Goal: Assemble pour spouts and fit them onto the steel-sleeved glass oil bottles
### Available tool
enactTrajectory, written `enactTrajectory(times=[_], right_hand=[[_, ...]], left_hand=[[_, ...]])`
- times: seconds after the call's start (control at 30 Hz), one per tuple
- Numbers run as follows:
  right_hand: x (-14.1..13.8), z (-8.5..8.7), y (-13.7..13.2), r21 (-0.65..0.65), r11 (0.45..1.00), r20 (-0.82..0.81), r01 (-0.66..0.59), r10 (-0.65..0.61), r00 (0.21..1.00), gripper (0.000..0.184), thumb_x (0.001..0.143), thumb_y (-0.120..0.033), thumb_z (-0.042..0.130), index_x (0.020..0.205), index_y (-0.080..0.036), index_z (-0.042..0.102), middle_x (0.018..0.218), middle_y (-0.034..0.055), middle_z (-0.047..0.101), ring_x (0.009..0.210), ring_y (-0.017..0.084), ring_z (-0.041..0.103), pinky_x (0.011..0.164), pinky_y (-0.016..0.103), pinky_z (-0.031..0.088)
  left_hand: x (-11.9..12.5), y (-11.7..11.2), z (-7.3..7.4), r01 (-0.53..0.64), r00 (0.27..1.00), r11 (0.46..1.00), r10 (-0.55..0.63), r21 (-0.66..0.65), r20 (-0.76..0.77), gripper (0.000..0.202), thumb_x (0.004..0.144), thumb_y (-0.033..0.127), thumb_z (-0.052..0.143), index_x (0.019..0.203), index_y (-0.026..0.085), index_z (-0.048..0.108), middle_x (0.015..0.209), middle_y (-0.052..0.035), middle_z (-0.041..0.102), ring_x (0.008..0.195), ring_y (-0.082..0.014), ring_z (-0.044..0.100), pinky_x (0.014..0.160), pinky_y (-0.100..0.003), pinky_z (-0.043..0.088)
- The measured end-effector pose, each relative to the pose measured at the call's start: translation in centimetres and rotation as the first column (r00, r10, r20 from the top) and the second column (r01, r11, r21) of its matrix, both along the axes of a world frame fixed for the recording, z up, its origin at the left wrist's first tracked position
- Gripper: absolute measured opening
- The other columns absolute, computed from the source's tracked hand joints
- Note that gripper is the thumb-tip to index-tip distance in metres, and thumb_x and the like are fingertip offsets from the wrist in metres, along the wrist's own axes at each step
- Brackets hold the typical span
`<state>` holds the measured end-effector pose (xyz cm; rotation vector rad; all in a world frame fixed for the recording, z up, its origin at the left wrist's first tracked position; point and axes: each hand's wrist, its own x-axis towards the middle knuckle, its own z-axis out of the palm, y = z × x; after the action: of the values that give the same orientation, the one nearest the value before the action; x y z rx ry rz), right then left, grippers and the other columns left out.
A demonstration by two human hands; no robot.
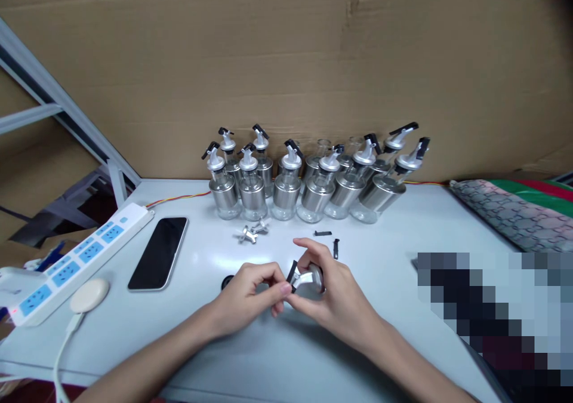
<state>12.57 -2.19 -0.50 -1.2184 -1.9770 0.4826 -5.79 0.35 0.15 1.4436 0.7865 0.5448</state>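
Observation:
Above the front half of the table, my right hand (335,283) holds a silver bottle pour spout (308,278) by its round base, which the fingers partly cover. The black flap (292,270) stands at the tip of this spout. My left hand (255,289) pinches the flap end between thumb and forefinger, touching the spout there. A black round part (227,281) lies half hidden behind my left hand. Beyond my hands lie two loose silver spouts (247,234) without black flaps, and two loose black flaps (323,233) rest farther right.
Several glass bottles with steel sleeves (286,195) stand in rows at the back, most topped with spouts. A phone (159,254), a power strip (85,260) and a white round charger (89,295) are at left. Patterned fabric (505,212) lies at right, before a cardboard wall (286,57).

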Motion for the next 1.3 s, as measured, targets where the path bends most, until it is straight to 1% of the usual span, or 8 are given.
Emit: enactTrajectory(times=[0.33, 0.53, 0.73, 0.87, 1.03, 1.13, 1.23, 1.3], right_hand=[[0.1, 0.1, -0.2, 0.049, 0.991, 0.015, -0.123, 0.122, 0.992, 0.057, 0.077, -0.022, 0.062, 0.127, -0.021, 0.033, 0.082, 0.0003, 0.058, 0.064, 0.012, 0.058, 0.059, 0.022, 0.045], [-0.2, 0.3, -0.6, 0.111, 0.981, -0.008, -0.158, 0.16, 0.987, 0.044, 0.08, -0.029, 0.059, 0.117, -0.021, 0.036, 0.077, -0.0014, 0.059, 0.059, 0.011, 0.058, 0.055, 0.022, 0.044], [-0.6, 0.8, -0.9, 0.15, 0.968, -0.009, -0.199, 0.203, 0.979, 0.034, 0.076, -0.024, 0.06, 0.103, -0.022, 0.039, 0.075, -0.0018, 0.062, 0.056, 0.011, 0.058, 0.052, 0.021, 0.043], [-0.9, 1.2, -0.7, 0.14, 0.971, -0.078, -0.193, 0.205, 0.976, 0.022, 0.072, -0.02, 0.059, 0.09, -0.022, 0.046, 0.069, -0.0026, 0.06, 0.056, 0.011, 0.057, 0.052, 0.02, 0.043], [-0.9, 1.5, -0.5, 0.234, 0.972, -0.103, 0.025, -0.001, 0.995, 0.023, 0.068, -0.022, 0.061, 0.074, -0.022, 0.039, 0.056, -0.0068, 0.047, 0.044, 0.008, 0.046, 0.042, 0.017, 0.036], [-0.7, 1.8, -0.4, 0.219, 0.972, -0.112, 0.09, -0.066, 0.992, 0.024, 0.068, -0.025, 0.061, 0.071, -0.022, 0.037, 0.054, -0.008, 0.042, 0.04, 0.007, 0.042, 0.039, 0.018, 0.034], [-0.5, 2.3, -0.5, 0.175, 0.982, -0.137, 0.076, -0.052, 0.989, 0.017, 0.067, -0.022, 0.056, 0.074, -0.021, 0.042, 0.056, -0.0071, 0.045, 0.04, 0.007, 0.045, 0.039, 0.017, 0.037], [-0.3, 2.5, -0.4, 0.155, 0.985, -0.152, 0.068, -0.044, 0.987, 0.015, 0.065, -0.02, 0.055, 0.075, -0.021, 0.044, 0.056, -0.0062, 0.048, 0.04, 0.007, 0.047, 0.039, 0.017, 0.038]], left_hand=[[-0.2, 0.2, -0.2, 0.116, 0.993, 0.987, -0.111, -0.108, 0.048, 0.046, 0.082, 0.056, 0.057, 0.062, 0.016, 0.045, 0.055, 0.0027, 0.053, 0.052, -0.0087, 0.048, 0.056, -0.02, 0.037], [-0.2, 0.1, -0.2, 0.204, 0.976, 0.944, -0.177, -0.26, 0.124, 0.05, 0.077, 0.061, 0.062, 0.061, 0.016, 0.047, 0.051, 0.003, 0.053, 0.05, -0.0082, 0.047, 0.056, -0.02, 0.034], [-0.1, 0.2, 0.3, 0.259, 0.966, 0.898, -0.234, -0.356, 0.111, 0.053, 0.071, 0.064, 0.066, 0.06, 0.016, 0.047, 0.05, 0.0038, 0.053, 0.047, -0.0073, 0.044, 0.054, -0.02, 0.033], [-0.1, 0.3, 0.7, 0.208, 0.978, 0.95, -0.197, -0.233, 0.07, 0.052, 0.074, 0.064, 0.063, 0.062, 0.015, 0.051, 0.054, 0.0029, 0.053, 0.054, -0.0091, 0.048, 0.058, -0.02, 0.036], [-0.1, 0.1, 0.3, 0.101, 0.995, 0.995, -0.101, 0.02, 0.017, 0.05, 0.086, 0.059, 0.05, 0.065, 0.014, 0.053, 0.063, 0.0016, 0.055, 0.064, -0.0102, 0.051, 0.066, -0.02, 0.04], [0.0, -0.1, -0.2, 0.077, 0.997, 0.997, -0.077, 0.013, 0.031, 0.044, 0.089, 0.057, 0.047, 0.081, 0.014, 0.057, 0.07, 0.0004, 0.057, 0.066, -0.0115, 0.053, 0.067, -0.022, 0.042], [0.2, -0.3, -0.5, 0.002, 1.0, 0.999, -0.003, 0.04, 0.025, 0.041, 0.087, 0.054, 0.052, 0.1, 0.016, 0.054, 0.079, -0.0002, 0.058, 0.069, -0.0121, 0.055, 0.069, -0.024, 0.042], [0.2, -0.2, -0.6, -0.027, 1.0, 0.995, 0.026, 0.093, 0.005, 0.039, 0.088, 0.052, 0.051, 0.103, 0.016, 0.053, 0.082, -0.0007, 0.058, 0.07, -0.0123, 0.056, 0.072, -0.026, 0.042]])
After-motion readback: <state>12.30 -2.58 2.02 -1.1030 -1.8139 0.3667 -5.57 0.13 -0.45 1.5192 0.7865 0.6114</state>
